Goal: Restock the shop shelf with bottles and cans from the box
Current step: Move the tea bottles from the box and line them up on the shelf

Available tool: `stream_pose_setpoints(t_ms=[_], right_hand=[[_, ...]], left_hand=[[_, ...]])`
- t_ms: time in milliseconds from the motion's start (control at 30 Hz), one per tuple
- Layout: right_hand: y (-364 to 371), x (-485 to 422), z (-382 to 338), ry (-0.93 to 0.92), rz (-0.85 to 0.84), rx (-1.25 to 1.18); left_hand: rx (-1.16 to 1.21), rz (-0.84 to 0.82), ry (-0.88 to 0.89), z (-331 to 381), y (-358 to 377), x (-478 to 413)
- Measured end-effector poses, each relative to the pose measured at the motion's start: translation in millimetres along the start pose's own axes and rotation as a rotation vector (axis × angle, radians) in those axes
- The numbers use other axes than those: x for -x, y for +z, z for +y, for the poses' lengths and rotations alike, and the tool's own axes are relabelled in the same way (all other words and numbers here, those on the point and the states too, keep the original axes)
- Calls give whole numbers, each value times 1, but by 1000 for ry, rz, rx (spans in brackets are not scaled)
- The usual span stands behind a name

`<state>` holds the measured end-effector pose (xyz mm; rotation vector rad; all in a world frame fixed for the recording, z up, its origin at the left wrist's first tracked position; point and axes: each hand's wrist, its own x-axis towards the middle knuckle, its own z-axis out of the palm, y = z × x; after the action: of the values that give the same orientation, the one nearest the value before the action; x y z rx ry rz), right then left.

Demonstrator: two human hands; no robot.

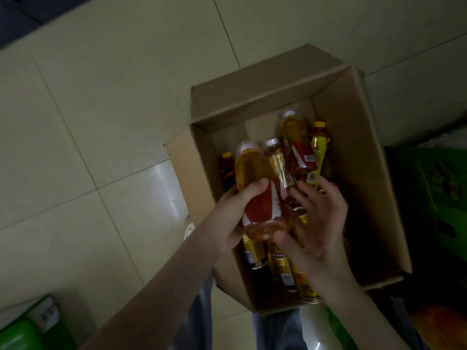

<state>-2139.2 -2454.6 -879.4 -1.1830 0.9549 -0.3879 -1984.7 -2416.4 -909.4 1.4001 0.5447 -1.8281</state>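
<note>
Open cardboard box (252, 102) sat on the tiled floor (101, 122). Left hand (235, 215) gripped an amber bottle (255, 183) (red label, white cap) by its lower half, over the box. Right hand (321, 223) was spread beside it, fingers straight, gripping nothing; contact blurred. Other bottles (298, 145) and yellow cans (285, 271) lay inside the box.

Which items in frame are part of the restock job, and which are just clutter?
Job: cardboard box; red-label bottle gripped by left hand; right hand spread beside it; yellow-label bottle and gold cans in the box.
Lying about: green crate, right; green pack, lower left; floor tiles.
</note>
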Motion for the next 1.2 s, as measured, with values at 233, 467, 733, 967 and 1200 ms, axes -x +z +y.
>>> stream_pose_setpoints(t_ms=[233, 467, 733, 967, 1200], right_hand=[[-1, -17, 6, 467, -245, -441], [9, -32, 5, 314, -84, -50], [-25, -81, 57, 333, -53, 392], [-72, -152, 135, 557, 224, 797], [-71, -166, 134, 685, 384, 337]], left_hand=[[-199, -305, 150, -7, -11, 2], [-560, -97, 354, 17, 3, -1], [-570, 184, 339, 26, -14, -28], [-477, 218, 284, 24, -41, -48], [-362, 190, 230, 13, -48, -51]])
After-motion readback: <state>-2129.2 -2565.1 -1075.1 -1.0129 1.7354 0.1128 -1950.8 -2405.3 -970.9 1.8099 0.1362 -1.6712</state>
